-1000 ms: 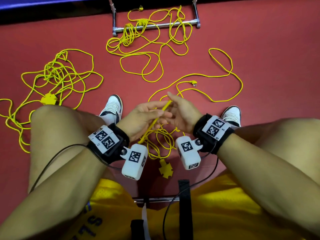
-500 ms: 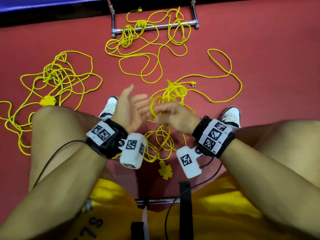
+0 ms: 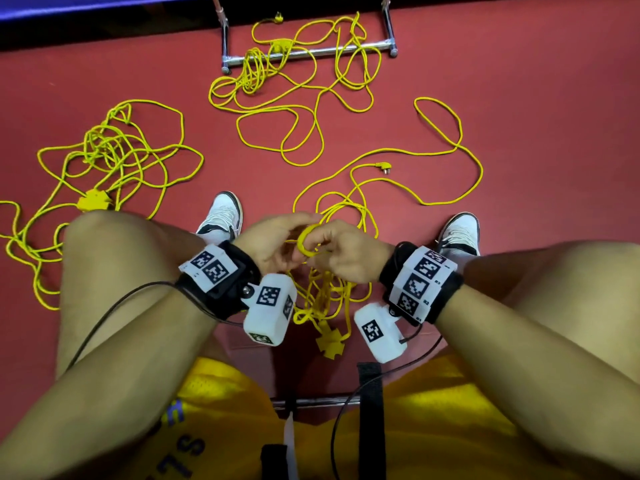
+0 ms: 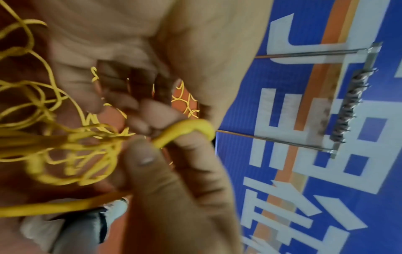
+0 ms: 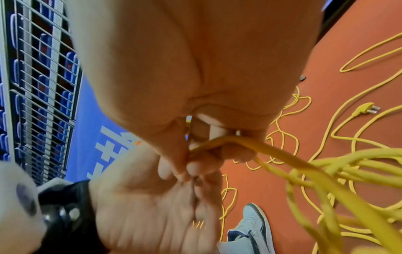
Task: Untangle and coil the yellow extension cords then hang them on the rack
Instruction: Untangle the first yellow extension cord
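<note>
Working a small loop out of the cord, held between both hands above the knees

A socket (image 3: pixel 330 342) hangs nearest, under a bunch of strands; above it the left hand (image 3: pixel 273 244) and right hand (image 3: pixel 346 252) both pinch the cord (image 3: pixel 306 241) at one tight loop. Best feed slack gently, not yank. Beyond lie its plug (image 3: pixel 383 167), two more tangles (image 3: pixel 114 157), and the rack (image 3: pixel 304 53) farthest off.

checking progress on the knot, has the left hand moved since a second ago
Yes. The left hand was open and raised half a second ago; now it has closed back toward the right hand, nearer the left shoe, pinching the cord loop.
</note>
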`<action>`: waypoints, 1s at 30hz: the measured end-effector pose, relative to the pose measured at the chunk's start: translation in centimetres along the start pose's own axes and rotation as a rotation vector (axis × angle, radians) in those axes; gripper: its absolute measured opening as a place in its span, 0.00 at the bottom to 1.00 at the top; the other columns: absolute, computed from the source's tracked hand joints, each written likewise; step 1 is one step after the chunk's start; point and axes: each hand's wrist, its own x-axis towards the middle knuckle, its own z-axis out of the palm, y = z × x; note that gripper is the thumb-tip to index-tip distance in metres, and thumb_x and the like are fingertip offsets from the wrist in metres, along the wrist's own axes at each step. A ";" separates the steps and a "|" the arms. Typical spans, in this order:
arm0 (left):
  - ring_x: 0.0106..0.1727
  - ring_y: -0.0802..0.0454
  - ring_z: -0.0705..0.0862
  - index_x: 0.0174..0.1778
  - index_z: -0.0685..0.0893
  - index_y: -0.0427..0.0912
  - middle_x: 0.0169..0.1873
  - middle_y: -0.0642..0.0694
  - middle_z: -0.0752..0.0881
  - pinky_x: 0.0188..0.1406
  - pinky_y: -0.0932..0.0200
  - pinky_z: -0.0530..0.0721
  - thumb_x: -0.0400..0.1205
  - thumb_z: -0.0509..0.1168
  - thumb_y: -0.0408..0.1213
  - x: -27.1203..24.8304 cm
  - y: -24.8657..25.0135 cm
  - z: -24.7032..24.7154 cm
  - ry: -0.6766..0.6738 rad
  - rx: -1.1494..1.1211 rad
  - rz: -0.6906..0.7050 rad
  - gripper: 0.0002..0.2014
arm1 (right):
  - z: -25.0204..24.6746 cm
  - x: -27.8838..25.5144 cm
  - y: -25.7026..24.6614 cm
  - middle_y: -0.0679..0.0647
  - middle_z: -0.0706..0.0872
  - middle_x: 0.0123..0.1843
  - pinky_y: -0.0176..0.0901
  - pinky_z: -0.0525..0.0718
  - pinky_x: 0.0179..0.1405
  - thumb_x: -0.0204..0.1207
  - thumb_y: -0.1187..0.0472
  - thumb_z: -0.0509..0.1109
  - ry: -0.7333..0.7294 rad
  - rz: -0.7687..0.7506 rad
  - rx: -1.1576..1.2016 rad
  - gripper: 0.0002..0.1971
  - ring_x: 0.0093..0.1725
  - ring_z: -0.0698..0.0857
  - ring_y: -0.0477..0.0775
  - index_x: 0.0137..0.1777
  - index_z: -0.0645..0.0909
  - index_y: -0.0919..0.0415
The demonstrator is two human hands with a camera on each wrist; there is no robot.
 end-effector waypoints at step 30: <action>0.37 0.63 0.74 0.43 0.91 0.40 0.36 0.48 0.78 0.41 0.62 0.72 0.76 0.70 0.22 0.5 -1.0 1.1 -0.202 0.759 0.760 0.09 | -1.6 2.0 2.4 0.56 0.81 0.30 0.62 0.87 0.42 0.84 0.50 0.66 0.581 0.317 0.473 0.18 0.28 0.80 0.53 0.37 0.80 0.60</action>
